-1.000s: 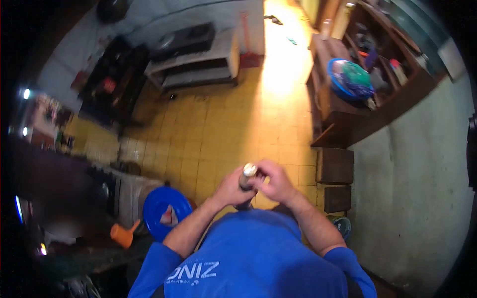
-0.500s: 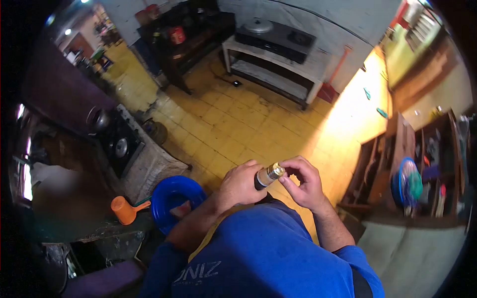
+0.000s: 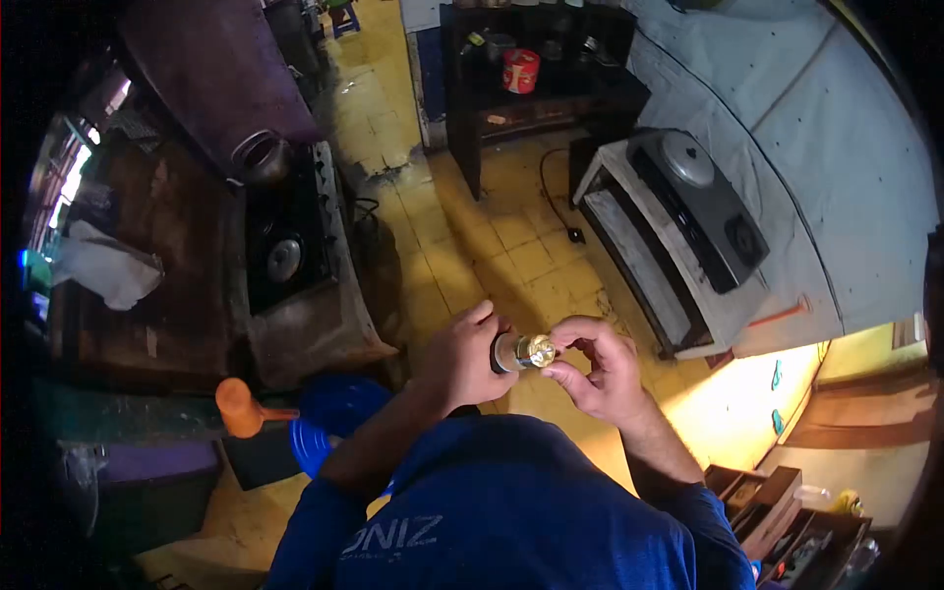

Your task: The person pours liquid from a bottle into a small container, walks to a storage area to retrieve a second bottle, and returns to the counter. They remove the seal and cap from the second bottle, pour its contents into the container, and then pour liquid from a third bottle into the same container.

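My left hand [image 3: 467,364] is wrapped around what looks like a small bottle [image 3: 506,353], its neck end pointing right. The bottle has a dark band, a pale section and a shiny gold, foil-like top [image 3: 541,351]. Most of its body is hidden inside my left palm. My right hand [image 3: 598,369] is curled at the gold end, with thumb and index fingertips at the edge of the top. Both hands are in front of my blue shirt [image 3: 511,501], above the yellow tiled floor.
An orange dipper [image 3: 236,408] lies at left beside a blue basin [image 3: 315,447]. Farther up stands a black stove [image 3: 265,280] with a metal pot [image 3: 262,157]. At right, a low white table [image 3: 644,265] bears another stove with a lid. An open wooden drawer unit [image 3: 806,551] is at lower right.
My view has turned left, so the room has shifted right and rotated. The bottle's gold end now faces the camera more. Both hands stay at the bottle.
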A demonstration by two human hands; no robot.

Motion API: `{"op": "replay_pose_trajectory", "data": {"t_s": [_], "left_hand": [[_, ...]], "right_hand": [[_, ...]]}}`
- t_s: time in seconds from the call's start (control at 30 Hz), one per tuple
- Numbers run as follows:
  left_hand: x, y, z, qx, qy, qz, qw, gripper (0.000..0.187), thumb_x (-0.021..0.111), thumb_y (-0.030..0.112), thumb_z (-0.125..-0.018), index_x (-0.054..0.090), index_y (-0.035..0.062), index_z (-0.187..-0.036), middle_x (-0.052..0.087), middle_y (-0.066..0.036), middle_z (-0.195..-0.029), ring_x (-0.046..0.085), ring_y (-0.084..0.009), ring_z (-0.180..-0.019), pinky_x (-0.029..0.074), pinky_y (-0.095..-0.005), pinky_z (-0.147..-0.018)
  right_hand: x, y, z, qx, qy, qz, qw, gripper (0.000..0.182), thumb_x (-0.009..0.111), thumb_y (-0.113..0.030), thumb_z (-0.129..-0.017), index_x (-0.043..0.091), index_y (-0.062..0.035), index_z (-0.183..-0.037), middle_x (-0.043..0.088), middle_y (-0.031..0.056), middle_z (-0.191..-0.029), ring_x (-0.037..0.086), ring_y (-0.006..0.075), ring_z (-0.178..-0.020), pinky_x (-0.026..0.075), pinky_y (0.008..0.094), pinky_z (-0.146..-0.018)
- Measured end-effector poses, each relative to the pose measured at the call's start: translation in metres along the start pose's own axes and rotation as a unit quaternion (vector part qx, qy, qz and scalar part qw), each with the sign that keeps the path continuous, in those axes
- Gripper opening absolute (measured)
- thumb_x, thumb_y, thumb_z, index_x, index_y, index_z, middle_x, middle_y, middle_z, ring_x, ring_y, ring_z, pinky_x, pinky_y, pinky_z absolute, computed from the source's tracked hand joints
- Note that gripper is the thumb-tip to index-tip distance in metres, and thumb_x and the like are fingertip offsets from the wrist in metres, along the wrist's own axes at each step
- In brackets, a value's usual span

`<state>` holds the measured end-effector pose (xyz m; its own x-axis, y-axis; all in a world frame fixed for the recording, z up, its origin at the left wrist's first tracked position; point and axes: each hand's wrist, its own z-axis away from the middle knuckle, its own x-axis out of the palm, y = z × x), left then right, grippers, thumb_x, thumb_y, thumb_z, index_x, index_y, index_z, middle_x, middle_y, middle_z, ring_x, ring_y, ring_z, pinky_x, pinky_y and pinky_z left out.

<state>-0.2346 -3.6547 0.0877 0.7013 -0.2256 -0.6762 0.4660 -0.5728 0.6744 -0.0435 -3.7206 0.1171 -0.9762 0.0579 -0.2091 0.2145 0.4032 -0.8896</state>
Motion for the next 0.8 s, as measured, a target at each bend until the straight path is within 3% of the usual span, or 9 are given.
{"op": "replay_pose_trajectory", "data": {"t_s": [0.1, 0.2, 0.27, 0.33, 0.43, 0.47, 0.53, 0.57, 0.8], "left_hand": [[-0.021, -0.05, -0.059, -0.017, -0.057, 0.035, 0.998, 0.036, 0.076, 0.02, -0.063, 0.063, 0.0041, -0.092, 0.059, -0.013, -0.091, 0.062, -0.0349, -0.086, 0.051, -0.0444, -0.071], [-0.053, -0.094, -0.1, 0.002, -0.165, 0.12, 0.979, 0.038, 0.075, 0.019, -0.062, 0.064, 0.0039, -0.094, 0.061, -0.013, -0.093, 0.062, -0.0349, -0.089, 0.051, -0.0431, -0.075], [-0.074, -0.122, -0.145, 0.086, -0.287, 0.167, 0.939, 0.041, 0.074, 0.018, -0.06, 0.065, 0.0027, -0.097, 0.062, -0.014, -0.093, 0.062, -0.0355, -0.091, 0.05, -0.0415, -0.078], [-0.086, -0.151, -0.175, 0.058, -0.319, 0.207, 0.923, 0.049, 0.075, 0.015, -0.056, 0.065, 0.0016, -0.102, 0.065, -0.015, -0.097, 0.063, -0.0336, -0.092, 0.05, -0.0402, -0.079], [-0.088, -0.201, -0.222, 0.056, -0.536, 0.241, 0.807, 0.059, 0.078, 0.016, -0.053, 0.061, 0.0006, -0.107, 0.067, -0.015, -0.094, 0.064, -0.0267, -0.089, 0.05, -0.0385, -0.079], [-0.094, -0.212, -0.237, 0.056, -0.535, 0.237, 0.809, 0.059, 0.078, 0.016, -0.053, 0.061, 0.0006, -0.107, 0.067, -0.015, -0.094, 0.064, -0.0267, -0.089, 0.05, -0.0385, -0.079], [-0.1, -0.228, -0.264, 0.0, -0.622, 0.264, 0.737, 0.058, 0.079, 0.016, -0.051, 0.062, 0.0019, -0.105, 0.067, -0.012, -0.088, 0.062, -0.0242, -0.084, 0.05, -0.0383, -0.076], [-0.111, -0.231, -0.283, 0.032, -0.603, 0.237, 0.761, 0.06, 0.074, 0.007, -0.044, 0.061, 0.001, -0.102, 0.065, -0.007, -0.091, 0.061, -0.0238, -0.085, 0.049, -0.037, -0.076], [-0.101, -0.343, -0.381, 0.021, -0.558, 0.306, 0.771, 0.069, 0.08, 0.007, -0.047, 0.058, 0.0028, -0.112, 0.065, -0.007, -0.096, 0.059, -0.0192, -0.091, 0.049, -0.0353, -0.08]], "right_hand": [[0.007, 0.023, -0.072, -0.114, -0.069, 0.107, 0.985, 0.025, 0.078, -0.01, -0.078, 0.066, -0.0015, -0.098, 0.068, 0.0106, -0.09, 0.066, 0.0262, -0.081, 0.054, 0.0346, -0.073], [0.018, 0.033, -0.137, -0.125, -0.112, 0.114, 0.979, 0.024, 0.078, -0.012, -0.078, 0.067, -0.002, -0.097, 0.069, 0.0106, -0.091, 0.066, 0.0279, -0.083, 0.054, 0.0361, -0.074], [0.022, 0.043, -0.177, -0.119, -0.139, 0.093, 0.979, 0.025, 0.079, -0.015, -0.076, 0.068, -0.0042, -0.095, 0.069, 0.01, -0.093, 0.067, 0.0294, -0.084, 0.055, 0.0365, -0.074], [0.03, 0.056, -0.211, -0.124, -0.125, 0.08, 0.981, 0.026, 0.08, -0.016, -0.074, 0.067, -0.0055, -0.095, 0.069, 0.0101, -0.092, 0.067, 0.0288, -0.085, 0.055, 0.036, -0.074], [0.028, 0.073, -0.26, -0.097, -0.212, 0.076, 0.97, 0.029, 0.082, -0.016, -0.072, 0.067, -0.0066, -0.095, 0.068, 0.0104, -0.092, 0.066, 0.0283, -0.088, 0.055, 0.0357, -0.074], [0.03, 0.084, -0.279, -0.102, -0.211, 0.076, 0.969, 0.029, 0.082, -0.016, -0.072, 0.067, -0.0066, -0.095, 0.068, 0.0104, -0.092, 0.066, 0.0283, -0.088, 0.055, 0.0357, -0.074], [0.034, 0.11, -0.309, -0.143, -0.249, 0.045, 0.957, 0.03, 0.082, -0.016, -0.071, 0.066, -0.0065, -0.094, 0.067, 0.0116, -0.093, 0.065, 0.0279, -0.09, 0.054, 0.0356, -0.073], [0.039, 0.119, -0.33, -0.169, -0.248, 0.045, 0.953, 0.027, 0.083, -0.018, -0.072, 0.064, -0.004, -0.084, 0.065, 0.0152, -0.093, 0.065, 0.0289, -0.079, 0.053, 0.0354, -0.065], [0.04, 0.197, -0.487, -0.271, -0.363, -0.005, 0.892, 0.026, 0.081, -0.018, -0.078, 0.058, -0.0049, -0.075, 0.06, 0.0149, -0.086, 0.058, 0.0298, -0.073, 0.046, 0.036, -0.059]]}}
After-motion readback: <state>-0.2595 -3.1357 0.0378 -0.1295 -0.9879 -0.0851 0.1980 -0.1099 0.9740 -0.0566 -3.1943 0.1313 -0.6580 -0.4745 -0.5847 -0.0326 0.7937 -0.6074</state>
